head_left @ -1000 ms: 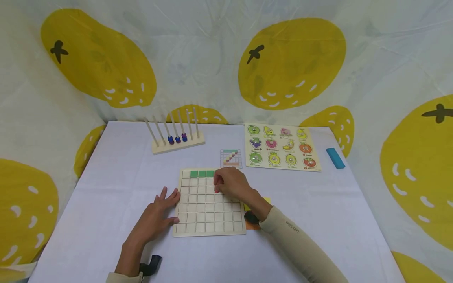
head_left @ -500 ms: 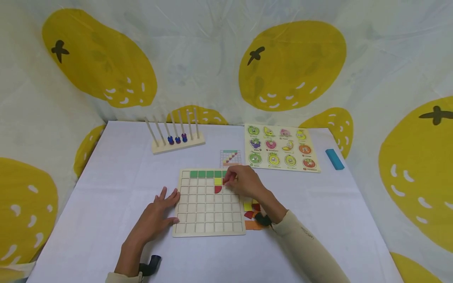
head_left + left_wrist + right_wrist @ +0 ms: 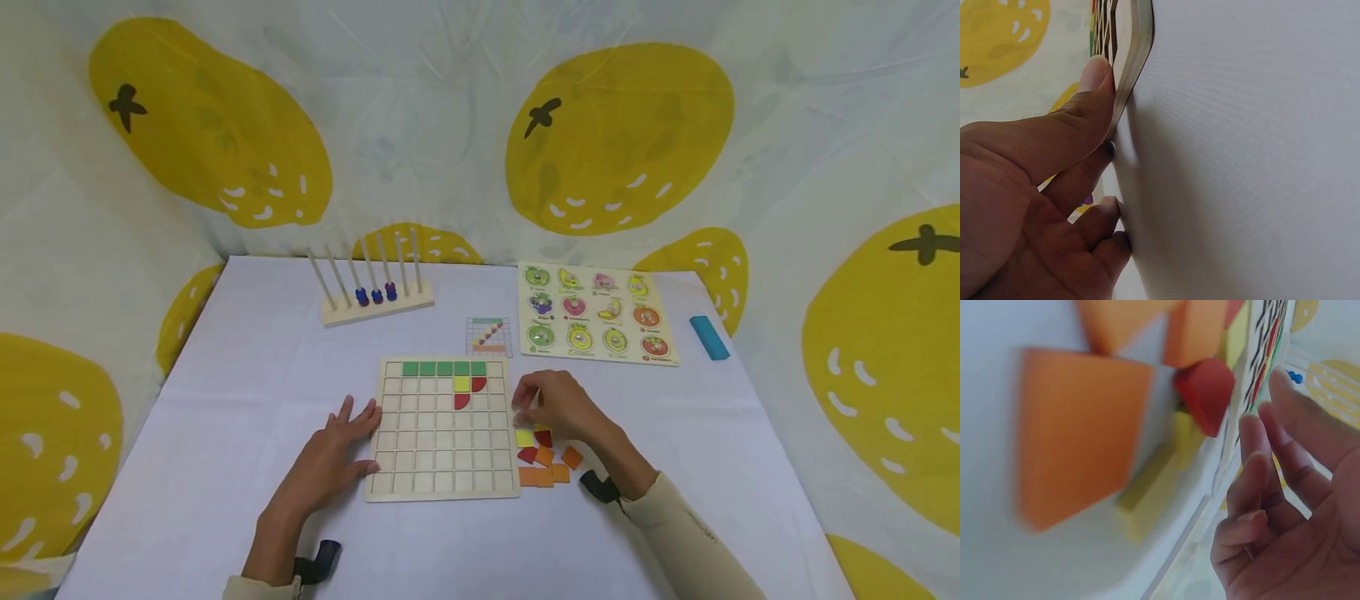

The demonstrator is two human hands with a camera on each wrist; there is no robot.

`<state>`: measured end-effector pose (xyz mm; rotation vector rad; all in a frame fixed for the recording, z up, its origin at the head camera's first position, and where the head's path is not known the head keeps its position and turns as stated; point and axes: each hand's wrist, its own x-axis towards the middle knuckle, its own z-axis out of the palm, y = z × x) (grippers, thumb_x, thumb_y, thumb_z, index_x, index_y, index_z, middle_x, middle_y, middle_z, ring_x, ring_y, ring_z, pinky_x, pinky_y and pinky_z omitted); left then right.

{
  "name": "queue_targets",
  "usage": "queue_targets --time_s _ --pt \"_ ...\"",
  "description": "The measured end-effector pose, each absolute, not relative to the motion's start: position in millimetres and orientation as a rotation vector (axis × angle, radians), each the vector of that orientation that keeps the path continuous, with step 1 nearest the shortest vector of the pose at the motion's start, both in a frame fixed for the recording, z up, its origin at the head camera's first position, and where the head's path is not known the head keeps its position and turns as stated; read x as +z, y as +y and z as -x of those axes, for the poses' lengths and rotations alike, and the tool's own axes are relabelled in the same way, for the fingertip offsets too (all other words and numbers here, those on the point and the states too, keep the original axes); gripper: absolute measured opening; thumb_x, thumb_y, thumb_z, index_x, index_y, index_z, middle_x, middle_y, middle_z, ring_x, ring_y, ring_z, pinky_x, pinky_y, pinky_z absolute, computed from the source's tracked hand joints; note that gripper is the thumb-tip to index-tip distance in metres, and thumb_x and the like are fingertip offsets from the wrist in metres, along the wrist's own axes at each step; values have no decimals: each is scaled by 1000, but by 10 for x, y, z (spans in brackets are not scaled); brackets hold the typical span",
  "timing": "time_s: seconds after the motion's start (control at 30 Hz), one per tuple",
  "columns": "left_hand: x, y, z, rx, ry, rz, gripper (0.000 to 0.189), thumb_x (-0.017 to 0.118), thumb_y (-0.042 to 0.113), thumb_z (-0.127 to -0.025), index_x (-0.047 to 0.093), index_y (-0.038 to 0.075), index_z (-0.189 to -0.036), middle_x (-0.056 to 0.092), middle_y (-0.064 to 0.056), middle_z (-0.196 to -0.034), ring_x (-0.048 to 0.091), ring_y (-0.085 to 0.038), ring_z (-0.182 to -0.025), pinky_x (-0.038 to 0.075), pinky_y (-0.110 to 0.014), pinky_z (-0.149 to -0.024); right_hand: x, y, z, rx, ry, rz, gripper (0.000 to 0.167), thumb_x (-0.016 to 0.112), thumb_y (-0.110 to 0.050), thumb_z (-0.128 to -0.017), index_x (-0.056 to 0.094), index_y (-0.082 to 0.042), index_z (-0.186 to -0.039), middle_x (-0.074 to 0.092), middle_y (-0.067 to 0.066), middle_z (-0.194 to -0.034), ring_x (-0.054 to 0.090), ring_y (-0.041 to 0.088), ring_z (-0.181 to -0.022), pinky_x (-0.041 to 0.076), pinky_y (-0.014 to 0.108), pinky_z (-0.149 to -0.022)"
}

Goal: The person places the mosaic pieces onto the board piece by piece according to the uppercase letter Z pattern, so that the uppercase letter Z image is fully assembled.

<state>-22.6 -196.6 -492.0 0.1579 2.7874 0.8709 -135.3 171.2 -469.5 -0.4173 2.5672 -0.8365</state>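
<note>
A wooden grid board lies on the white cloth. Several green squares line its top row, with a yellow square below them. One red quarter-circle tile sits right of the yellow, another red quarter-circle under it. My left hand rests at the board's left side, fingers spread, the thumb touching the edge in the left wrist view. Just off the board's right edge is my right hand, its thumb and fingers apart around nothing. Loose yellow, red and orange tiles lie below it.
A pattern card lies behind the board. Farther back are a peg stand with blue beads and a fruit puzzle. At the far right lies a teal block. A fruit-printed curtain surrounds the table.
My right hand has placed a red quarter-circle beside the yellow square, let go and moved right off the board, uncovering the green row and loose tiles. The left hand stays still.
</note>
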Motion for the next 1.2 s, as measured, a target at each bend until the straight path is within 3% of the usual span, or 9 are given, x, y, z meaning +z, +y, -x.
queue_targets --time_s 0.33,0.73,1.2 --pt "-4925 -1973 242 903 2808 -175 93 93 12 -77 49 11 -158 41 -6 -167 20 -46 -163 26 -69 -126 -4777 1842 1229 -759 2488 489 25 97 -20 -78 73 -21 -86 63 -6 -80 57 15 -82 51 28 -72" --pt "-4924 -1958 241 888 2800 -160 94 93 12 -77 48 12 -159 40 -5 -168 20 -44 -163 26 -69 -125 -4728 1838 1302 -806 2486 548 23 90 -14 -85 69 -21 -82 63 -4 -76 59 15 -74 52 26 -62" --pt "-4926 -1954 211 889 2789 -141 93 93 15 -78 48 13 -159 40 -5 -168 20 -47 -162 28 -74 -122 -4645 1412 1437 -946 2521 698 23 93 -21 -83 69 -21 -84 63 -6 -75 56 12 -71 46 23 -65"
